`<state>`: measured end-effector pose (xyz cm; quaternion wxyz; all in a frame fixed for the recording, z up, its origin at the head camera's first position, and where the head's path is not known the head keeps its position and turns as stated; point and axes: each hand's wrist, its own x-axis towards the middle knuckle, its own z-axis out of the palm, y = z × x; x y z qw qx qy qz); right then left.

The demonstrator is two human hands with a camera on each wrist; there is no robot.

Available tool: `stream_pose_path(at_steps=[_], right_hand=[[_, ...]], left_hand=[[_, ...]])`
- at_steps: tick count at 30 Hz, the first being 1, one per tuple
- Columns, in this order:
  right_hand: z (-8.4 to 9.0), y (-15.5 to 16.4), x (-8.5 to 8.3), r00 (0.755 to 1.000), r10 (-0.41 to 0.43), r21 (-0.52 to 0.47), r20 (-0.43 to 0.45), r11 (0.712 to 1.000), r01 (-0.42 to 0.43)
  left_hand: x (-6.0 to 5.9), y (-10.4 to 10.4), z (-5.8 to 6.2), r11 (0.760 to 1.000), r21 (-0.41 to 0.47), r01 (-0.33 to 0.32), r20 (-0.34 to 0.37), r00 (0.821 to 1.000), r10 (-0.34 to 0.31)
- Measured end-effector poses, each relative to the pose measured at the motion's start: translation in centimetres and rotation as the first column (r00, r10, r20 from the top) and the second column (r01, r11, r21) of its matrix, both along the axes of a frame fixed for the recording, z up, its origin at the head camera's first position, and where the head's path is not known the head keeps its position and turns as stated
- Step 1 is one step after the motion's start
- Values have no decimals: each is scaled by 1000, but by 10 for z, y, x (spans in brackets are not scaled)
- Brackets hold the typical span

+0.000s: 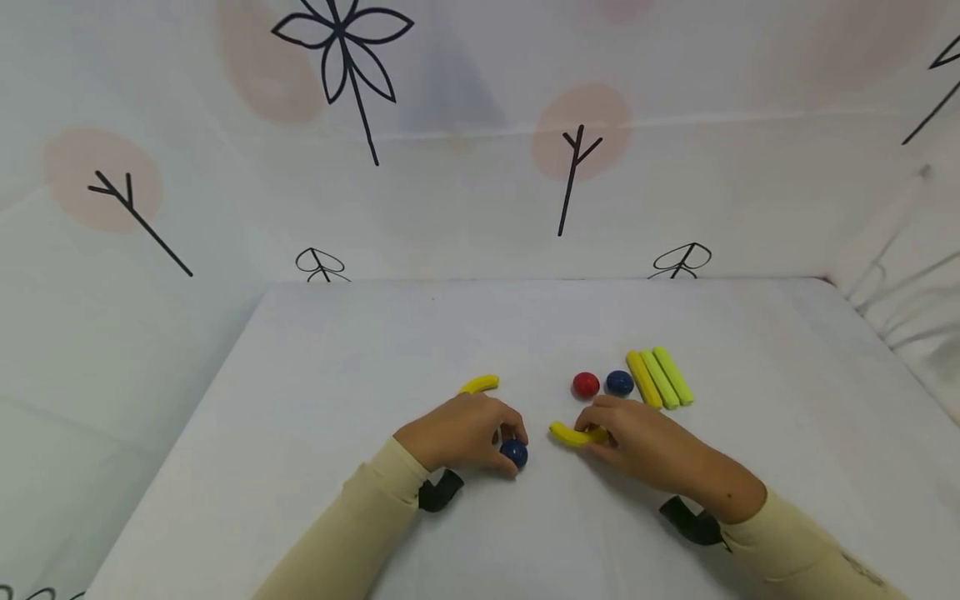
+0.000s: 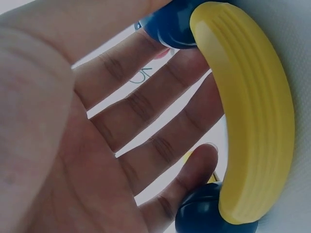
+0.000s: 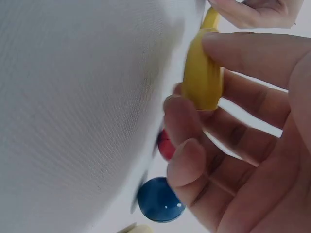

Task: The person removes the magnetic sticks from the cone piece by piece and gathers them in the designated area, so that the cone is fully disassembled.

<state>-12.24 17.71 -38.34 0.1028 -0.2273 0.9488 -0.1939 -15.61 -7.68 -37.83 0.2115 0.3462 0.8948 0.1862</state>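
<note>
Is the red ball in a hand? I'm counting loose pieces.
No, the red ball lies free on the table, beyond the right hand.

The white bench (image 1: pixel 337 350) carries three yellow-green sticks (image 1: pixel 660 377); just left of them lie a blue ball (image 1: pixel 619 382) and a red ball (image 1: pixel 586 384).

The three sticks (image 1: pixel 660 377) lie side by side on the worktop (image 1: pixel 375 350), and just to their left sit the first ball (image 1: pixel 619 382), almost touching them, and then the second ball (image 1: pixel 586 384) right beside it. In front of the sticks and a bit to the left, the right hand (image 1: pixel 645 442) rests on the worktop with the near bent piece (image 1: pixel 570 434) in its grip. Further left of the sticks, the left hand (image 1: pixel 461 433) has its grip on the lone ball (image 1: pixel 513 452), and the far bent piece (image 1: pixel 480 383) lies just behind that hand.
</note>
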Motion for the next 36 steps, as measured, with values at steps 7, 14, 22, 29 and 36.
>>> stream_pose_path(at_steps=[7, 14, 22, 29, 36], right_hand=[[2, 0, -4, 997, -41, 49, 66, 998, 38], [0, 2, -6, 999, -31, 74, 36, 997, 28], [-4, 1, -4, 993, -71, 72, 94, 995, 64], [-8, 0, -1, 988, -97, 69, 120, 994, 89], [-7, -2, -4, 987, -100, 65, 123, 994, 93]], left_hand=[[-3, 0, 2, 1000, 8, -1, 11, 1000, 1], [-5, 1, 2, 1000, 6, -8, 5, 1000, 8], [0, 2, 0, 999, -13, -29, 17, 999, 29], [2, 2, -4, 1000, -3, -25, 23, 999, 25], [-1, 1, -4, 999, -12, -30, 18, 999, 30]])
